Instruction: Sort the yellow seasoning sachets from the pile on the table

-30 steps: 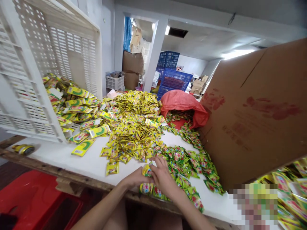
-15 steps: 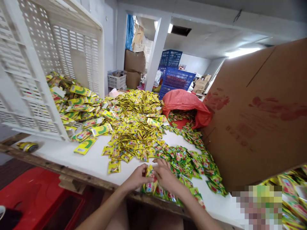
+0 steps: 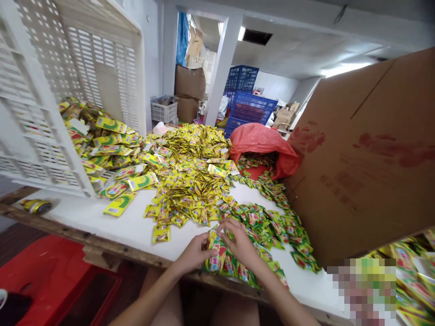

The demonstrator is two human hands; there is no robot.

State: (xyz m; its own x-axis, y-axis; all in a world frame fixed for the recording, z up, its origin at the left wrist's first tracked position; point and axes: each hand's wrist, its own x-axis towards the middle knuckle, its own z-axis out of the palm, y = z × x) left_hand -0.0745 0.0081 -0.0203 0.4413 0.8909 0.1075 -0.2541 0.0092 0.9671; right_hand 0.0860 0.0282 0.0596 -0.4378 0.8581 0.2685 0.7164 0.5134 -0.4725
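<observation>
A small yellow and green box (image 3: 216,250) stands tilted at the table's front edge, between my two hands. My left hand (image 3: 197,252) grips its left side, thumb across the front. At the box's top, my right hand (image 3: 237,241) has its fingers bent over the opening; whether a packet is between them is hidden. Green packets (image 3: 256,220) lie just beyond and right of my right hand, and more line the edge beneath it. A large heap of yellow packets (image 3: 193,181) spreads behind my hands.
A white crate (image 3: 136,77) on its side spills flat yellow boxes (image 3: 118,203) at the left. A red bag (image 3: 260,138) holds green packets behind. A large carton (image 3: 360,172) leans at the right. A small bottle (image 3: 36,206) lies far left; below is a red stool (image 3: 44,276).
My right hand's fingers have shifted slightly up and over the box's top, so more of the box's front shows. The view has tilted a little.
</observation>
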